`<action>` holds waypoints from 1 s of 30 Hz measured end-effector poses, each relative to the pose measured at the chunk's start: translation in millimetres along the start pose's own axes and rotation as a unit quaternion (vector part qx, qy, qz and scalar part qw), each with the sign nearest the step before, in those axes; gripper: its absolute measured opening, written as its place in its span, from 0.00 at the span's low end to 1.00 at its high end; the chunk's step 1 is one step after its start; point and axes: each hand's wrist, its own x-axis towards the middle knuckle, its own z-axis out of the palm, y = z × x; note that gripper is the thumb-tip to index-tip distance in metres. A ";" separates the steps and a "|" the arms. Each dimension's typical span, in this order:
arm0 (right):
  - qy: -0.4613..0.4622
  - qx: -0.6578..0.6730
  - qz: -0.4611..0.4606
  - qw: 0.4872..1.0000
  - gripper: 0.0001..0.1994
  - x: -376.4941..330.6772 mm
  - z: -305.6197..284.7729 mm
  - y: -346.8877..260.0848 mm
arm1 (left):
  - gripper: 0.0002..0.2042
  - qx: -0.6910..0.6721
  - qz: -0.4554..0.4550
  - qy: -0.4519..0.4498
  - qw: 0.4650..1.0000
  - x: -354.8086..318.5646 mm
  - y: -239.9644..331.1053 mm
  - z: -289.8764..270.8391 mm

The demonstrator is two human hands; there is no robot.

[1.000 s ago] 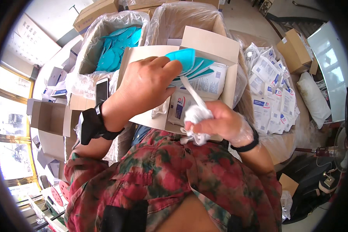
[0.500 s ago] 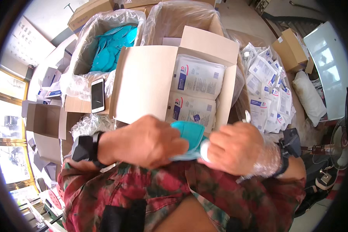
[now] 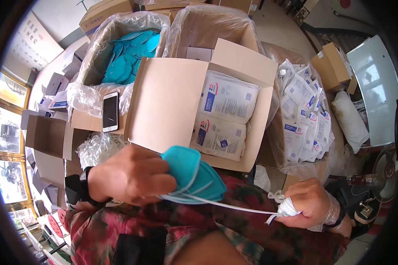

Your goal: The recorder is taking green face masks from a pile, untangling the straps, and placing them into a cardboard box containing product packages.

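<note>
Close to my body, my left hand (image 3: 135, 174) is closed round the edge of teal folded face masks (image 3: 203, 181); their layered edges suggest more than one. White elastic straps cross the masks. One strap (image 3: 234, 206) runs taut to my right hand (image 3: 307, 203), whose fingers are closed on a white bundle of elastic straps (image 3: 288, 207) with loose ends poking out. In front of the masks stands an open carton (image 3: 166, 99) with white packets (image 3: 225, 97) packed inside. Loose white straps (image 3: 99, 149) lie heaped beyond my left wrist.
At the back left, a plastic-lined box (image 3: 86, 73) holds many teal masks (image 3: 121, 66). A phone (image 3: 111, 112) rests on its near flap. Another lined box (image 3: 212, 26) stands behind the carton. To the right, a lined box holds loose white packets (image 3: 307, 106), with a fan (image 3: 384, 170) nearby.
My hands have moved apart: the left went left with the masks, the right went right and down. A white strap now stretches between them, and more of the masks shows.
</note>
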 end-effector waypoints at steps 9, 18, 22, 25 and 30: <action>0.474 0.408 0.209 0.752 0.09 -10.6 20.9 66.5 | 0.10 0.006 -0.345 0.403 0.848 -16.7 -43.5 -19.5; 0.349 0.566 -0.051 0.745 0.18 86.9 44.7 104.3 | 0.18 -0.415 -0.222 0.441 0.764 51.0 -62.5 37.6; 0.303 0.517 -0.118 0.792 0.34 118.3 49.0 108.2 | 0.17 -0.493 -0.181 0.470 0.709 75.3 -58.7 65.9; 0.334 0.530 -0.083 0.775 0.37 130.6 48.5 92.7 | 0.19 -0.476 -0.182 0.439 0.740 89.0 -47.0 81.4; 0.327 0.577 -0.075 0.744 0.29 123.1 19.3 88.4 | 0.20 -0.347 -0.195 0.128 0.908 66.6 -49.2 48.9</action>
